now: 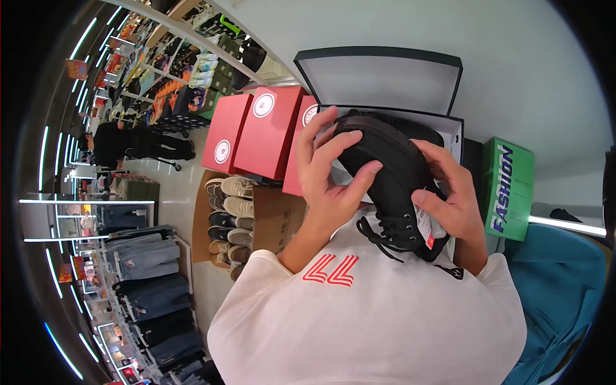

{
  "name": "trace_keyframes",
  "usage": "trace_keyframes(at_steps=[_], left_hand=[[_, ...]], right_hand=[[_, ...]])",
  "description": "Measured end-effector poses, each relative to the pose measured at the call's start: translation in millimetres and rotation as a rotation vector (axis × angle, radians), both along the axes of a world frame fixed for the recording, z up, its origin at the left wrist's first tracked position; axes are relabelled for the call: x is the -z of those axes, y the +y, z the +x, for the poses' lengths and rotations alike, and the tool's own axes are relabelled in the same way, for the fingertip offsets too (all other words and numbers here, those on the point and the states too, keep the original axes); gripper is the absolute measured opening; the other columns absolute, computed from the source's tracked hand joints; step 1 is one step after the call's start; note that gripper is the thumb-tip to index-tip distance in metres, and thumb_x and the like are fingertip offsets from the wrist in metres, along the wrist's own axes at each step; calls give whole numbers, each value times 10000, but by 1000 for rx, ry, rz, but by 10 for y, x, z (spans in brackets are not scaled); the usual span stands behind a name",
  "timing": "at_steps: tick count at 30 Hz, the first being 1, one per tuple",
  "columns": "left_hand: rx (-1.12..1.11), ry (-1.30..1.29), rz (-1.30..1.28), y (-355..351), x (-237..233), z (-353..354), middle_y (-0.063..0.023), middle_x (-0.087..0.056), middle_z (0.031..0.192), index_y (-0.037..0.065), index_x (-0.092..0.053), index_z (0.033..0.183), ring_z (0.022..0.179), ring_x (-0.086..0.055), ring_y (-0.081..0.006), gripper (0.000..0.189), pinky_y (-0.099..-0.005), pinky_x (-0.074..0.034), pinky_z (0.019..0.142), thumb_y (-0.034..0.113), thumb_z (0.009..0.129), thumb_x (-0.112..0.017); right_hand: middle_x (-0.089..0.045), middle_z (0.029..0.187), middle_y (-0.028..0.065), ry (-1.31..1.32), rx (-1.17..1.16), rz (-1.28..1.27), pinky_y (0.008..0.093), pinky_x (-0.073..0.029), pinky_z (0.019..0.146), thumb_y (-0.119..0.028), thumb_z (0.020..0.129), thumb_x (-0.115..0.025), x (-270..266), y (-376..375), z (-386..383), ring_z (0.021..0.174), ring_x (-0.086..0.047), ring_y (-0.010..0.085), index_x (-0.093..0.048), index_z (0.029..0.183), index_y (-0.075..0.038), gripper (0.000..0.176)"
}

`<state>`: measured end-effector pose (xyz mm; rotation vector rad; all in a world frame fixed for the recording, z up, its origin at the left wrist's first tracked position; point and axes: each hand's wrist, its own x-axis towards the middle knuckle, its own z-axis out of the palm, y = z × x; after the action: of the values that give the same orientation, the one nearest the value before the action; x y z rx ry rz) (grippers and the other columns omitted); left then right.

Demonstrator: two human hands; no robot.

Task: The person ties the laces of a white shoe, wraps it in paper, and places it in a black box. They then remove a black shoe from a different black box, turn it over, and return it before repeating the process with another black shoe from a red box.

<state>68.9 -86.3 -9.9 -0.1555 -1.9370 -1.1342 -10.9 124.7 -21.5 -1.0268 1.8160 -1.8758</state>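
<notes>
A black lace-up shoe (391, 170) is held in front of my chest, between both hands. My left hand (324, 179) grips the toe end, its thumb on the upper and fingers near the sole edge. The other side of the shoe is in the grasp of my right hand (452, 192), thumb near the lacing. Black laces (385, 236) dangle loose, and a white and red label (425, 230) shows by the opening. Behind the shoe stands an open shoe box (455, 131) with its lid (378, 80) raised. Another black shoe (425, 129) lies inside, partly hidden.
Red shoe boxes (269, 131) stand left of the open box, and a green box (510, 186) stands right. A cardboard carton (279, 218) lies by several shoes (239, 208). Teal fabric (555, 282) is at right. Further left are a person (119, 144) and hanging jeans (151, 263).
</notes>
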Motion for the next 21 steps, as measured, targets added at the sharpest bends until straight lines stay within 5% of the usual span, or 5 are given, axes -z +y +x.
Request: trace_keyframes(at_steps=[3,7,13,21], left_hand=[[-93,55,-52,44,21,70,-182,-516,1285,52,-705,1126,1124,-576,-290,421,-420,-488,967,51,737,-866],[-122,156,-192,50,-63,144,-91,-594,955,40,-732,1006,843,-576,-249,273,-368,-524,766,-64,759,-782],[-25,261,-248,94,-115,212,-87,-605,934,49,-738,979,840,-592,-254,308,-369,-554,733,-101,712,-779],[22,161,-72,201,-162,392,-127,-643,981,-13,-682,1133,848,-642,-248,490,-347,-587,715,-122,681,-834]], right_hand=[[-688,1158,110,49,42,-11,336,-502,893,-227,810,-812,-38,65,66,1020,-663,206,-549,1399,-18,678],[-676,1123,97,-15,-14,-54,336,-485,925,-168,777,-817,-64,150,45,987,-654,197,-577,1331,-17,622],[-531,1388,163,-289,-294,-214,363,-436,1040,-152,747,-831,-17,84,-73,1238,-551,244,-452,1225,-59,617],[-517,1418,257,-433,-426,-273,377,-413,1088,-105,757,-833,40,113,-39,1269,-541,246,-386,1138,-63,589]])
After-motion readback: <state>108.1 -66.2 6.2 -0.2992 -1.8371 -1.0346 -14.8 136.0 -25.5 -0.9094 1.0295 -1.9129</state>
